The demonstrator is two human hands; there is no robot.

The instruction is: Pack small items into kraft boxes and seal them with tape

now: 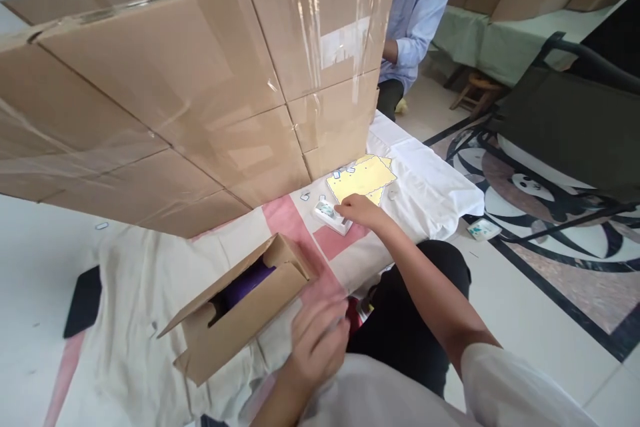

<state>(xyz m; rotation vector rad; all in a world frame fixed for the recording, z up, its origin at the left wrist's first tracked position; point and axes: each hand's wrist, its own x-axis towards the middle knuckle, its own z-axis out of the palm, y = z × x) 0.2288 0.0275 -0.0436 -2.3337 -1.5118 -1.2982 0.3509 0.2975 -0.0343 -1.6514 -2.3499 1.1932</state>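
Note:
My right hand (361, 210) reaches over a small white box (327, 211) with a greenish print on it. Its fingers are bent together at the box's right side, and whatever lies between the fingertips is hidden. Close to my lap, my left hand (320, 340) is closed with the fingers curled in; it is slightly blurred, and I cannot make out anything in it. Just beyond the right hand lie yellow sheets (363, 179) with small white-and-blue pieces on them. An open cardboard carton (250, 333) with something purple (247, 287) inside rests left of my left hand.
A tall wall of taped cardboard (200, 93) stands along the cloth-covered table (140, 307). A black flat object (83, 301) lies at far left. Another person (420, 7) sits behind the cardboard. A dark folding chair (565, 120) and a small packet (483, 229) are on the right.

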